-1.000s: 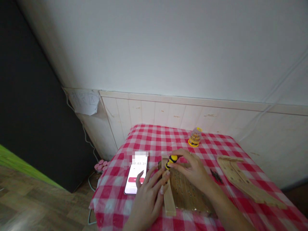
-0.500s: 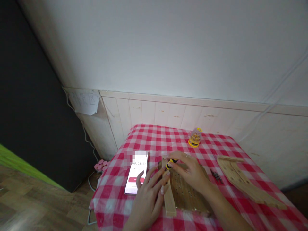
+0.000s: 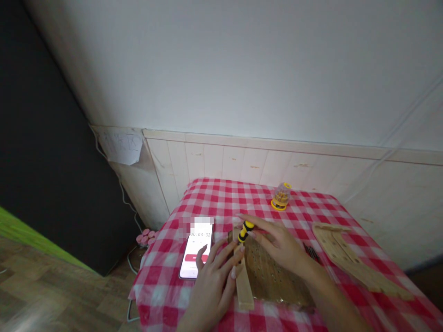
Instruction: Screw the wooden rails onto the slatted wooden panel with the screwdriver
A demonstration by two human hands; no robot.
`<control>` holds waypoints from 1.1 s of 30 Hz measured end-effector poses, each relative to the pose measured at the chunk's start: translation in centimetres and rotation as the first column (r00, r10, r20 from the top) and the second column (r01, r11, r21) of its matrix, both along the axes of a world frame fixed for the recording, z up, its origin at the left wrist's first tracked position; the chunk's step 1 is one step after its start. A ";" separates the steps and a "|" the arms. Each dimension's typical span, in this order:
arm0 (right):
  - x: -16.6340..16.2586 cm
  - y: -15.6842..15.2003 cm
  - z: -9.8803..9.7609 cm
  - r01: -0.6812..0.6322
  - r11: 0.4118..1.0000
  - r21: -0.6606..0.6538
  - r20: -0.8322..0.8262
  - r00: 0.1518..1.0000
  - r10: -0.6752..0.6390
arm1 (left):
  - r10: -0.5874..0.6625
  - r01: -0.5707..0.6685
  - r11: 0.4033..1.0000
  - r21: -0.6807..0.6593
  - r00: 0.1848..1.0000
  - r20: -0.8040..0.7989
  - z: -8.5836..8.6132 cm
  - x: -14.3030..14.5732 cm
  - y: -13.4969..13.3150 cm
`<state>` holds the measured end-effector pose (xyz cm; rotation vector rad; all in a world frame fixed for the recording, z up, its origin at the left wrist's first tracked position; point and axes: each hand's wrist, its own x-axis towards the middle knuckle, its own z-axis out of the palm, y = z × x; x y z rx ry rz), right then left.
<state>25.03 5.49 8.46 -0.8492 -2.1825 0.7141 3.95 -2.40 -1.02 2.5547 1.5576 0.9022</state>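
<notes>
My right hand (image 3: 278, 242) is round the yellow-and-black handle of a screwdriver (image 3: 245, 230), with the index finger stretched past its top and the thumb against its side. The screwdriver leans over a narrow pale wooden strip (image 3: 245, 288), its tip hidden by my left fingers. My left hand (image 3: 216, 276) lies palm down with fingers spread, the thumb and fingertips resting on the strip near that tip. Under the strip is a brown wooden board (image 3: 273, 276) with rows of small holes, partly covered by my right hand and wrist.
A phone (image 3: 195, 265) with a lit timer lies beside my left hand. Toward the wall stands a clear, yellow-based bit holder (image 3: 280, 198). Several dark screws (image 3: 311, 251) and a curved pale wooden piece (image 3: 349, 258) lie right on the checked tablecloth (image 3: 224, 193).
My right fingers have loosened and spread around the screwdriver handle, which now shows more and stands more upright. My left hand has stayed in place.
</notes>
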 end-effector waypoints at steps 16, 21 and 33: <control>-1.2 -0.7 -0.2 0.062 0.996 0.059 -0.021 0.998 -0.061 | -0.009 0.009 1.000 0.029 1.000 -0.018 0.0 -0.1 0.0; -1.0 -0.4 -0.3 0.041 0.999 0.036 -0.004 0.999 -0.041 | -0.021 0.023 0.999 0.049 0.999 -0.038 -0.1 -0.1 -0.1; -0.7 -0.5 0.0 0.019 0.992 0.125 -0.026 1.000 -0.016 | -0.008 0.009 0.997 0.073 1.000 -0.016 0.0 0.0 -0.1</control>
